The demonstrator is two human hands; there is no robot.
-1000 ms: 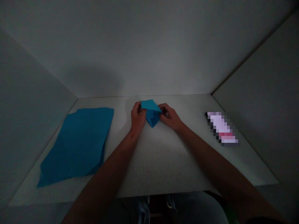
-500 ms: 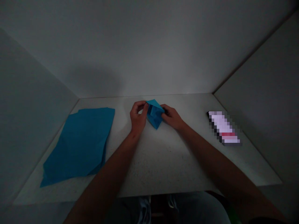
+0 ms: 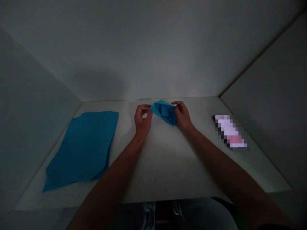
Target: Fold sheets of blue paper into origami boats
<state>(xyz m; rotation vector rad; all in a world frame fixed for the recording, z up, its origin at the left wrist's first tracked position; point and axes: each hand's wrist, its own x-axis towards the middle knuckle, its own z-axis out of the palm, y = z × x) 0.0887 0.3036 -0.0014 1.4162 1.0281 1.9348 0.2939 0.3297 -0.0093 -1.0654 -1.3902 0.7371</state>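
Observation:
A small piece of folded blue paper (image 3: 164, 110) is held up between both hands over the far middle of the table. Its folds are spread, and an opening with creased inner layers faces me. My left hand (image 3: 144, 118) pinches its left corner between thumb and fingers. On the other side, my right hand (image 3: 182, 115) grips the right edge, thumb in front, with the index finger stretched out above. The fingertips behind the paper are partly hidden.
A stack of blue paper sheets (image 3: 82, 148) lies on the left of the white table (image 3: 163, 172). To the right is a phone (image 3: 230, 132) with a blurred, lit screen. Pale walls (image 3: 153, 57) stand behind and on both sides.
My right hand has moved right and turned, pulling the folded paper wider. The paper's lower point has swung up to the right. My left hand has barely moved.

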